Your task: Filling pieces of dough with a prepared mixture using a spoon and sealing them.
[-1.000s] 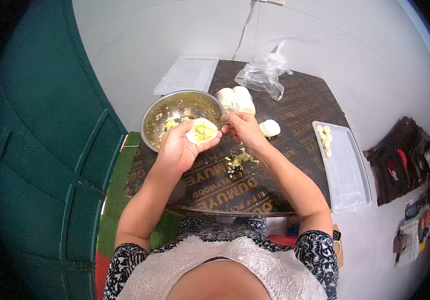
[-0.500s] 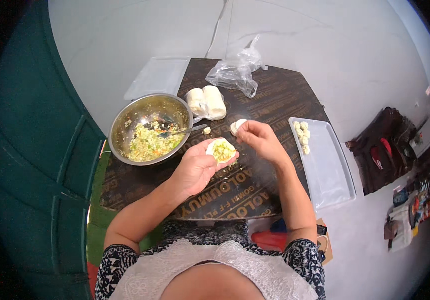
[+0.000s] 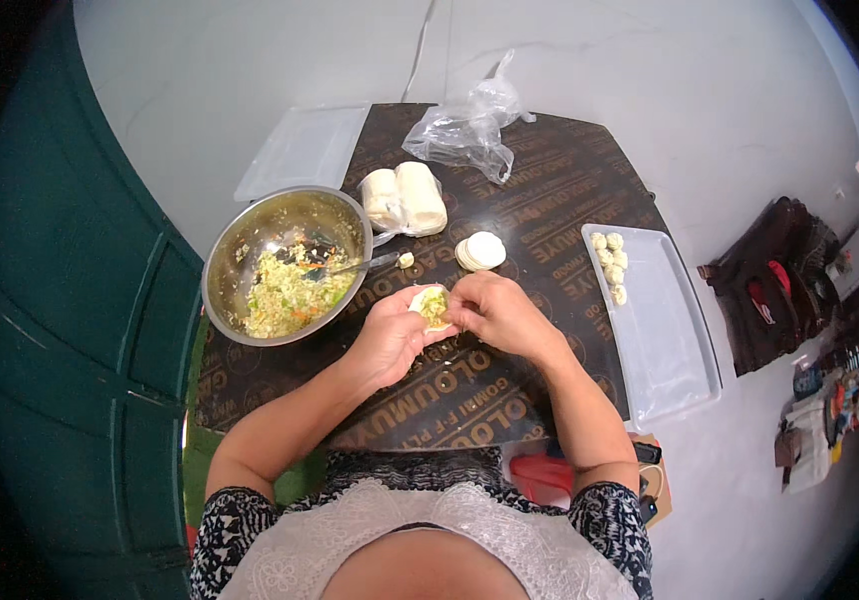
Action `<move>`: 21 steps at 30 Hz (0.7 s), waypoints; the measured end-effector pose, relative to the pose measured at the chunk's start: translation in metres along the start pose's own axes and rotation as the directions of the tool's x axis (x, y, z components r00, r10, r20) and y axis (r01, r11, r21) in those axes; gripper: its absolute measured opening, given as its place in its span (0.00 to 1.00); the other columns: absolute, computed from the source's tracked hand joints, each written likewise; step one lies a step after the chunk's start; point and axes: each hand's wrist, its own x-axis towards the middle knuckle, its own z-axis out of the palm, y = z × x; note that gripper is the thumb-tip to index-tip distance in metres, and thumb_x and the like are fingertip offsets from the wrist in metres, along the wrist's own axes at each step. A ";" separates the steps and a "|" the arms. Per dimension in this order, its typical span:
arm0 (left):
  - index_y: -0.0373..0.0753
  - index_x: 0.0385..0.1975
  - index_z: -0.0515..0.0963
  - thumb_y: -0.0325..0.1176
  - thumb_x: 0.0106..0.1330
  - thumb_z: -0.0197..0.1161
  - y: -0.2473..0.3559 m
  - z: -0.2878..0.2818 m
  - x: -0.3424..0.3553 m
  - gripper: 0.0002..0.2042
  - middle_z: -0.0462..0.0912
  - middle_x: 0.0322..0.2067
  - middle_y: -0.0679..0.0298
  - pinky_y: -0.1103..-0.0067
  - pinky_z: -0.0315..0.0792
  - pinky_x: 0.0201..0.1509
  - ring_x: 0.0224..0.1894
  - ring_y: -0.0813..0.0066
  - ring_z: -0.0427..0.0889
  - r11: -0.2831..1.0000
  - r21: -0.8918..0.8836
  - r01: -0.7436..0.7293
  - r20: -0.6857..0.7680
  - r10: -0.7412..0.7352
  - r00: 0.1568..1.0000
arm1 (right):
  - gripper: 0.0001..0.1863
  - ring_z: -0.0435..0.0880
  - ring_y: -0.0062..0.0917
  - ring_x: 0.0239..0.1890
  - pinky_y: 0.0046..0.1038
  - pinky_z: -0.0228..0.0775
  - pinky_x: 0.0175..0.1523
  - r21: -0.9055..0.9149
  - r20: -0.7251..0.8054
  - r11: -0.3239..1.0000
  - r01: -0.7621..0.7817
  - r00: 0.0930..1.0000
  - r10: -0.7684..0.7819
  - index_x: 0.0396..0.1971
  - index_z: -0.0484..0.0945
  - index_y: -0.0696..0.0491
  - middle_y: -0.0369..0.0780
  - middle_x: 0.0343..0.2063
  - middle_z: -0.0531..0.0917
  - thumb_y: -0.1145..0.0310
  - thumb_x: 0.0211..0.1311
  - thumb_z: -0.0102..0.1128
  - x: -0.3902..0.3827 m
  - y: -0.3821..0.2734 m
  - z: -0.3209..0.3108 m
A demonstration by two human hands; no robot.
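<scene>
1. Dumpling wrapper (image 3: 432, 303), round and pale with a mound of green-and-yellow filling on it, sits just right of the steel bowl (image 3: 285, 265), cupped between both hands above the dark table (image 3: 550, 215).
2. Far left of the bowl stands a dark green door (image 3: 60, 300); behind the bowl lies a clear plastic lid (image 3: 302, 150) on the pale floor.
3. Inside the bowl is chopped filling (image 3: 285, 290) with a spoon (image 3: 350, 266) resting across it, its handle pointing toward the wrapper.
4. Left hand (image 3: 390, 335), just right of the bowl, is curled under the wrapper and grasping it from below.
5. Right hand (image 3: 495, 315), on the wrapper's far side from the bowl, pinches its edge with the fingertips; how tightly the pinch is closed cannot be told.
6. Behind the hands, right of the bowl, lie two wrapped rolls of wrappers (image 3: 405, 198), a loose stack of wrappers (image 3: 480, 250), a small dough scrap (image 3: 406, 260) and a crumpled plastic bag (image 3: 470, 125).
7. Farthest right of the bowl, a white tray (image 3: 665, 340) holds a short column of finished dumplings (image 3: 610, 265) at its far end.
8. Likely risks: the filling looks heaped, so a hard pinch could squeeze it over the seam and stop the edge from sealing; thin dough could tear under the fingertips; a loose cup in the left hand could let the piece tip and spill filling on the table.
</scene>
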 end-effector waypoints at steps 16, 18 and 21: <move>0.25 0.58 0.58 0.15 0.53 0.47 -0.001 -0.007 -0.005 0.28 0.69 0.54 0.50 0.63 0.64 0.66 0.58 0.59 0.72 1.000 -0.019 -0.001 0.053 0.002 0.999 | 0.06 0.76 0.40 0.37 0.35 0.70 0.43 0.073 -0.139 0.997 -0.012 0.990 0.022 0.32 0.77 0.59 0.45 0.29 0.78 0.78 0.54 0.59 -0.001 0.005 0.016; 0.25 0.58 0.59 0.15 0.54 0.47 -0.002 -0.008 -0.004 0.27 0.70 0.54 0.51 0.63 0.65 0.66 0.58 0.60 0.72 1.000 -0.020 0.013 0.042 -0.012 0.999 | 0.06 0.76 0.41 0.36 0.36 0.69 0.42 0.004 -0.089 0.999 0.039 0.995 -0.039 0.32 0.77 0.59 0.45 0.29 0.77 0.78 0.54 0.59 -0.001 0.003 0.016; 0.25 0.58 0.60 0.15 0.55 0.46 -0.003 -0.008 -0.004 0.26 0.70 0.54 0.51 0.63 0.66 0.65 0.57 0.60 0.73 0.999 -0.037 0.003 0.059 -0.001 0.998 | 0.06 0.75 0.41 0.35 0.37 0.69 0.41 0.026 -0.175 0.998 0.059 0.983 -0.053 0.32 0.77 0.59 0.45 0.29 0.77 0.78 0.53 0.58 0.000 0.003 0.016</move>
